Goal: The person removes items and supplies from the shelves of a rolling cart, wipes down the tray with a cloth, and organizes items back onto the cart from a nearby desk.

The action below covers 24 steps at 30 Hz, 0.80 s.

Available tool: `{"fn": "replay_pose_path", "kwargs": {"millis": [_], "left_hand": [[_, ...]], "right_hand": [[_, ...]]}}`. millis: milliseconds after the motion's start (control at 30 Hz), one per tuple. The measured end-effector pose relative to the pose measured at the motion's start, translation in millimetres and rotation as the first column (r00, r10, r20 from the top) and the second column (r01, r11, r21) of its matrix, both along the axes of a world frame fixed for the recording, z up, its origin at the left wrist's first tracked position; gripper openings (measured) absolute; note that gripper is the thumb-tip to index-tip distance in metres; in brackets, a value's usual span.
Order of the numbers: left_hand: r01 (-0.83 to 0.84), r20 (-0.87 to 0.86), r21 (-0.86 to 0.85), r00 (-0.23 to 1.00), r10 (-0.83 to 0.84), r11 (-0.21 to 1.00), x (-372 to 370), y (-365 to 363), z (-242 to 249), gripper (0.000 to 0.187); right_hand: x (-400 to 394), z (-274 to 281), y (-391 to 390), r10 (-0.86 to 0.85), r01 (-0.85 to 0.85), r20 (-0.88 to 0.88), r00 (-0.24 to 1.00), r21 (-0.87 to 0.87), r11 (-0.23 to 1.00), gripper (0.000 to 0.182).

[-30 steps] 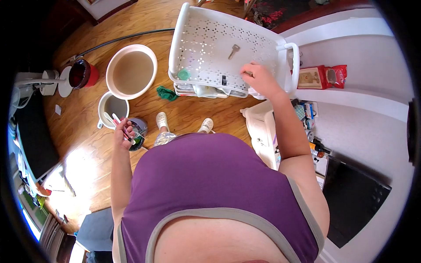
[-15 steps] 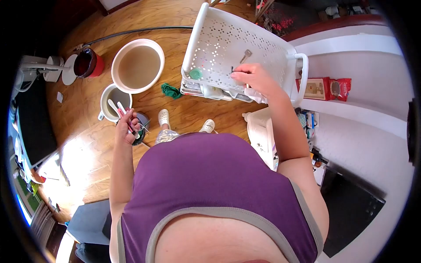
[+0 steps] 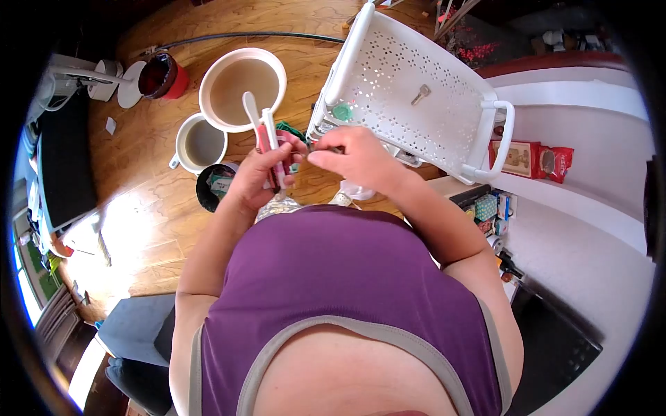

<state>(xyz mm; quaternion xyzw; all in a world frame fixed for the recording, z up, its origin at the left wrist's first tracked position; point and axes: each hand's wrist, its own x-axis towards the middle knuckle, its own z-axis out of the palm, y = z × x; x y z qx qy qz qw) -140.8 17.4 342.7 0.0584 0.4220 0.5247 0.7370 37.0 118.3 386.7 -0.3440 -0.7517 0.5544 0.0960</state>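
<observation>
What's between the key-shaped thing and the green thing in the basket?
Only bare, holey basket lies between the key-shaped thing and green thing, in the head view.

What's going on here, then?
Someone in a purple top clutches slim white and pink items in the left hand. The right hand is close beside it; whether it holds anything is unclear. A key-shaped item shows inside the white basket. A large tub and smaller pot of murky liquid stand on the floor.

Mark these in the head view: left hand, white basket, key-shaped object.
Left hand [image 3: 258,171]: head view, middle of the hand.
White basket [image 3: 349,55]: head view, its left rim.
Key-shaped object [image 3: 420,94]: head view, middle of its body.
</observation>
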Motion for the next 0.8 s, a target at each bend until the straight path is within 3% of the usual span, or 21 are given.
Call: {"fn": "replay_pose_path", "kwargs": {"millis": [100,167,300,367,400,433,467,533,567,633,667,733,800], "left_hand": [[0.029,-0.011,-0.021,1.0,-0.029,0.999,12,2,7,0.022],[0.066,-0.113,-0.037,0.991,-0.07,0.997,15,4,8,0.022],[0.033,-0.09,-0.081,0.995,-0.04,0.996,16,4,-2,0.023],[-0.118,0.214,-0.091,0.968,0.135,0.989,15,2,-12,0.02],[-0.134,0.34,-0.053,0.929,0.145,0.989,13,5,-16,0.02],[-0.152,0.332,-0.087,0.927,0.173,0.984,15,5,-17,0.02],[-0.167,0.322,-0.122,0.926,0.199,0.978,18,2,-16,0.021],[-0.101,0.427,-0.205,0.886,0.182,0.973,18,0,-30,0.021],[-0.082,0.484,-0.166,0.861,0.154,0.983,20,-2,-35,0.021],[-0.09,0.543,-0.047,0.833,0.101,0.995,26,-3,-33,0.022],[-0.081,0.544,-0.042,0.834,0.09,0.996,27,-3,-32,0.022],[-0.123,0.512,-0.09,0.846,0.152,0.988,26,-3,-32,0.022],[-0.112,0.482,-0.088,0.865,0.141,0.99,26,-4,-33,0.025]], "right_hand": [[-7,-14,-8,-0.016,0.015,-0.004,1.0,-0.062,0.998,0.028],[-8,-21,-10,-0.04,0.041,0.005,0.999,-0.058,0.997,0.027],[-8,-17,-10,-0.068,0.069,0.023,0.997,-0.037,0.997,0.025],[-11,-9,-12,-0.091,0.092,0.011,0.996,-0.039,0.995,0.024],[-13,-6,-14,-0.149,0.138,-0.11,0.983,-0.1,0.985,0.021],[-13,-4,-14,-0.217,0.183,-0.221,0.951,-0.162,0.97,0.018],[-12,-8,-9,-0.029,0.133,-0.279,0.96,0.361,0.923,0.013],[-18,-3,-15,0.061,0.085,-0.349,0.935,0.389,0.917,0.009],[-21,-4,-16,0.049,0.099,-0.344,0.938,0.398,0.912,0.009],[-28,-12,-16,0.354,-0.028,-0.35,0.867,0.675,0.737,0.008],[-30,-14,-17,0.347,-0.021,-0.348,0.871,0.679,0.734,0.008],[-32,-18,-20,0.407,-0.011,-0.273,0.872,0.82,0.573,0.008],[-28,-20,-22,0.398,-0.062,-0.208,0.894,0.82,0.569,0.006]]}}
